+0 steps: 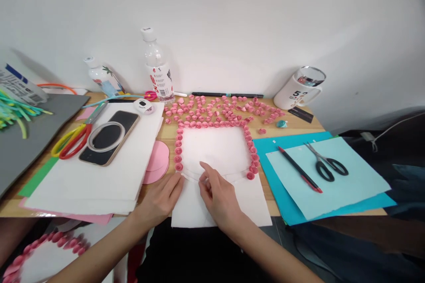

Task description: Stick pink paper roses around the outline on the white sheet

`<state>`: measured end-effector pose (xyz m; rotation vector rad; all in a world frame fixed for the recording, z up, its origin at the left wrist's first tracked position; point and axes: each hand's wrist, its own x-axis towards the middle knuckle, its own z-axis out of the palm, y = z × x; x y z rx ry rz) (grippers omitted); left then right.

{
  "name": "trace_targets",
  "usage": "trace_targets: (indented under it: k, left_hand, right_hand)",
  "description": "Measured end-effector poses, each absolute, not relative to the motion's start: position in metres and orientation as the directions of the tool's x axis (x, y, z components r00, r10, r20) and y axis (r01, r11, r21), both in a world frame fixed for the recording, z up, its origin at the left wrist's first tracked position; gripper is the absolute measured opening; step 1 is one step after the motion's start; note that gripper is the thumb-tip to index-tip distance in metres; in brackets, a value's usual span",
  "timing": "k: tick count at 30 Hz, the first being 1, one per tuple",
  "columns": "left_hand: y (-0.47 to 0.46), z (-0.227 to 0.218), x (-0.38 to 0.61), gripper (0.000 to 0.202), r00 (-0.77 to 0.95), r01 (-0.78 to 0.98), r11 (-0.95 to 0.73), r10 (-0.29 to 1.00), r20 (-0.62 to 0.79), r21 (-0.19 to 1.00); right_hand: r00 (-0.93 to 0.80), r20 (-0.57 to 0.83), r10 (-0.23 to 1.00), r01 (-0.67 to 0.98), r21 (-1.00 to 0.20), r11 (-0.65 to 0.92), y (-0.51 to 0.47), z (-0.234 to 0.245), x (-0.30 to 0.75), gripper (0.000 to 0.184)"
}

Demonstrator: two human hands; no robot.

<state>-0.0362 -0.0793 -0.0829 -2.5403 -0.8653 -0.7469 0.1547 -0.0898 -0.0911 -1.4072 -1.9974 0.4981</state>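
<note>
A white paper sheet (219, 152) lies at the table's front edge, bordered along its top and sides by a row of small pink paper roses (179, 150). My left hand (162, 199) rests flat on the sheet's lower left corner, fingers stretched out. My right hand (217, 194) sits on the lower middle of the sheet, index finger pointing up toward the bare centre, the other fingers curled loosely; nothing shows between them. Several loose pink roses (215, 110) are scattered behind the sheet.
A phone (109, 137) with a tape ring and red-yellow scissors (71, 139) lie on white sheets at left. Pink paper circles (157, 161) peek out beside them. Blue papers at right carry black scissors (327, 166) and a pencil (299, 170). Two bottles (159, 70) and a mug (299, 90) stand by the wall.
</note>
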Motion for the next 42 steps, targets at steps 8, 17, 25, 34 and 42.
trace_targets:
  k: [8,17,25,34,42]
  left_hand:
    - [-0.076,-0.080,-0.032,0.020,0.689,0.653,-0.730,0.461,0.558,-0.203]
    - [-0.073,-0.080,-0.033,0.028,0.686,0.650,-0.731,0.445,0.576,-0.209]
    - [-0.074,-0.081,-0.034,0.027,0.692,0.615,-0.767,0.412,0.592,-0.185]
    - [-0.076,-0.077,-0.032,0.024,0.750,0.595,-0.785,0.464,0.472,-0.173]
    - [-0.085,-0.074,-0.030,0.030,0.719,0.681,-0.712,0.604,0.345,-0.171]
  right_hand:
    - [-0.304,0.344,0.888,0.646,-0.611,0.458,-0.096,-0.094,0.161,0.059]
    - [-0.454,0.323,0.830,0.672,-0.487,0.557,-0.099,-0.104,0.159,0.083]
    - [-0.447,0.343,0.826,0.681,-0.468,0.563,-0.099,-0.107,0.159,0.081]
    - [-0.473,0.378,0.795,0.722,-0.351,0.596,-0.098,-0.110,0.160,0.081]
    - [-0.476,0.388,0.789,0.613,-0.497,0.614,-0.092,-0.100,0.166,0.079]
